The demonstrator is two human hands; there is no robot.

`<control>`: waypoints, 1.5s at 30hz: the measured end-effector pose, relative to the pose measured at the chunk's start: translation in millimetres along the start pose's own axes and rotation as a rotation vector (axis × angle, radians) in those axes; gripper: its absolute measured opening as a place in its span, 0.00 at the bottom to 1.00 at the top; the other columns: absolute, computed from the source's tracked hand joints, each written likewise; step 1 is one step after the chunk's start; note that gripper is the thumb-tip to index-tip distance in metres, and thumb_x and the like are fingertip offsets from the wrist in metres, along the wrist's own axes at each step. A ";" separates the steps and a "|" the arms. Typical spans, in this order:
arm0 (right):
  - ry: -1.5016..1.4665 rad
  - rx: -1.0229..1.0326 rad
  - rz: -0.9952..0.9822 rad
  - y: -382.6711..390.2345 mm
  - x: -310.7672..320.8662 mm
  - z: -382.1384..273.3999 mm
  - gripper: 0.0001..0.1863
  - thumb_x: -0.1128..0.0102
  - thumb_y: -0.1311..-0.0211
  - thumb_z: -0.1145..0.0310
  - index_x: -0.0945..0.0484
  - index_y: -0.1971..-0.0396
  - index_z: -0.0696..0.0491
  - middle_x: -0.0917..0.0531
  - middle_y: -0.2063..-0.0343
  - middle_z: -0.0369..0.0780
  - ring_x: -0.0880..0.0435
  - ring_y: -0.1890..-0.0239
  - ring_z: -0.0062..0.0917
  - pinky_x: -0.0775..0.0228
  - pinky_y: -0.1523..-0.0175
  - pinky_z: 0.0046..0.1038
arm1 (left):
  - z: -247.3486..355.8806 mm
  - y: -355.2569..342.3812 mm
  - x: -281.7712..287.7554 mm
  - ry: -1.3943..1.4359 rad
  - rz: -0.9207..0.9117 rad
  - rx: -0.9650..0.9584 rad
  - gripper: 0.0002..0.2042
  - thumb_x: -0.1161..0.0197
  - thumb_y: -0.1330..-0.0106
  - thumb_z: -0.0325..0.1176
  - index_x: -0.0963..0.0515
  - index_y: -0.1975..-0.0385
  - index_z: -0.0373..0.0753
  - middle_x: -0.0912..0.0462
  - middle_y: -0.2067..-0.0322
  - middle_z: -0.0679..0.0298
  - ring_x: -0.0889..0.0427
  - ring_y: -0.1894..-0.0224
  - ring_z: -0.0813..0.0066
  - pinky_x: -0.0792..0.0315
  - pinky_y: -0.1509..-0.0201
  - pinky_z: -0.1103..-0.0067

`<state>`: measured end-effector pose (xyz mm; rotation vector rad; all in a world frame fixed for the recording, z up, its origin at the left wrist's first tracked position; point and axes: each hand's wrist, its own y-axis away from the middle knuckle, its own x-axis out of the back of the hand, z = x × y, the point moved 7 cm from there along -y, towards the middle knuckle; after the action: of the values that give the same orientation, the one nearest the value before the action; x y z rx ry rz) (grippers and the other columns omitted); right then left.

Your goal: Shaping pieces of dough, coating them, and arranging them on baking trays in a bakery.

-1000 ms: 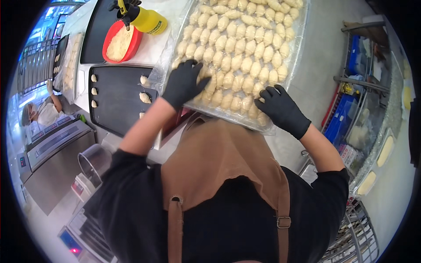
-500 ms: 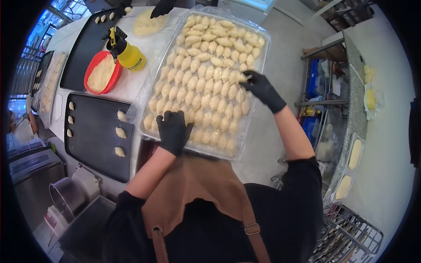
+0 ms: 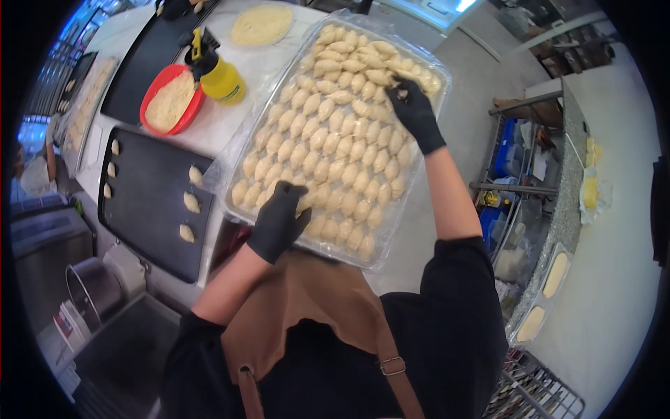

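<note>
A plastic-lined tray tilts across the worktop in front of me, filled with rows of small oval pieces of raw dough. My left hand, in a black glove, is closed at the tray's near left part, with thumb and fingers around one dough piece. Over the far right rows is my right hand, also black-gloved. Its fingers are curled down among the dough pieces, and whatever sits between the fingertips is hidden.
Left of the tray lies a dark baking sheet with several dough pieces. Beyond it stand a red bowl of pale crumbs and a yellow spray bottle. A flat dough round and another person's gloved hand appear farther back.
My right hand has moved farther away along the tray's right side. The fingers of my left hand have curled in around a dough piece. The other person's hand has left the dough round.
</note>
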<state>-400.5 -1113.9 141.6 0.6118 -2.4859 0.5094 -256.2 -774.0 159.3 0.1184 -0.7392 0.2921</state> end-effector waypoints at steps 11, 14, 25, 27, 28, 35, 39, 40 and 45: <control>-0.771 -0.529 -0.598 110.8 -63.4 -87.9 0.17 0.34 0.39 0.76 0.19 0.50 0.60 0.17 0.60 0.39 0.21 0.63 0.18 0.24 0.57 0.19 | 53.3 -51.9 20.9 -0.064 0.122 -0.283 0.35 0.28 0.43 0.36 0.33 0.34 0.35 0.27 0.39 0.48 0.24 0.42 0.51 0.27 0.42 0.67; -0.752 -0.466 -0.291 46.8 -21.9 -30.3 0.15 0.37 0.35 0.70 0.18 0.51 0.59 0.15 0.60 0.39 0.19 0.63 0.20 0.24 0.58 0.20 | 3.9 -29.5 31.6 -0.258 0.194 -0.206 0.35 0.30 0.41 0.40 0.33 0.35 0.32 0.30 0.36 0.47 0.26 0.41 0.47 0.29 0.39 0.63; 0.477 -0.063 0.090 -115.0 63.3 146.8 0.22 0.38 0.38 0.51 0.14 0.59 0.55 0.12 0.64 0.45 0.15 0.61 0.38 0.24 0.52 0.33 | -55.5 10.3 16.8 -0.567 0.104 0.010 0.22 0.33 0.41 0.48 0.22 0.57 0.36 0.22 0.54 0.53 0.24 0.55 0.51 0.33 0.48 0.60; 0.800 -0.054 0.092 -117.1 56.4 130.9 0.23 0.39 0.37 0.49 0.14 0.58 0.55 0.12 0.63 0.46 0.15 0.61 0.40 0.24 0.52 0.35 | -59.8 8.2 19.4 -0.601 0.103 0.087 0.21 0.33 0.42 0.48 0.22 0.59 0.36 0.21 0.55 0.54 0.24 0.55 0.51 0.33 0.48 0.59; 0.797 -0.047 0.080 -109.5 51.6 113.4 0.23 0.39 0.37 0.49 0.14 0.58 0.55 0.12 0.63 0.46 0.15 0.61 0.40 0.24 0.52 0.35 | -61.1 3.0 16.5 -0.615 0.098 0.119 0.21 0.34 0.42 0.49 0.22 0.60 0.37 0.21 0.57 0.54 0.24 0.55 0.52 0.34 0.48 0.59; -0.237 0.096 -0.615 61.6 -81.1 -58.5 0.23 0.36 0.37 0.72 0.23 0.40 0.50 0.14 0.59 0.38 0.17 0.59 0.22 0.25 0.51 0.25 | -59.7 -2.2 17.3 -0.506 0.096 0.148 0.19 0.33 0.45 0.48 0.22 0.63 0.39 0.20 0.66 0.56 0.22 0.60 0.52 0.34 0.50 0.57; -0.269 0.113 -0.777 147.0 -130.9 -129.6 0.31 0.31 0.38 0.59 0.27 0.37 0.54 0.20 0.45 0.44 0.20 0.48 0.29 0.27 0.41 0.31 | -49.9 -2.1 14.1 -0.258 0.115 -0.013 0.14 0.29 0.47 0.36 0.22 0.65 0.37 0.19 0.66 0.56 0.20 0.66 0.53 0.28 0.62 0.64; -0.310 0.054 -0.779 152.0 -133.7 -136.5 0.29 0.30 0.39 0.61 0.25 0.40 0.55 0.18 0.48 0.43 0.19 0.50 0.29 0.27 0.42 0.30 | -39.3 -2.1 18.3 -0.184 0.105 -0.052 0.16 0.28 0.48 0.34 0.22 0.61 0.36 0.18 0.65 0.56 0.20 0.65 0.54 0.27 0.61 0.65; -0.482 -0.144 -0.806 147.1 -120.4 -143.2 0.22 0.31 0.43 0.71 0.20 0.47 0.56 0.14 0.56 0.39 0.18 0.55 0.26 0.26 0.46 0.27 | -0.3 -5.9 34.9 0.091 0.165 -0.078 0.26 0.27 0.45 0.34 0.24 0.46 0.34 0.19 0.51 0.50 0.18 0.53 0.55 0.24 0.48 0.68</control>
<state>-327.8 -887.6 153.2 1.7150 -2.3632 -0.1484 -229.8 -771.9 182.7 -0.0301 -0.6698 0.4225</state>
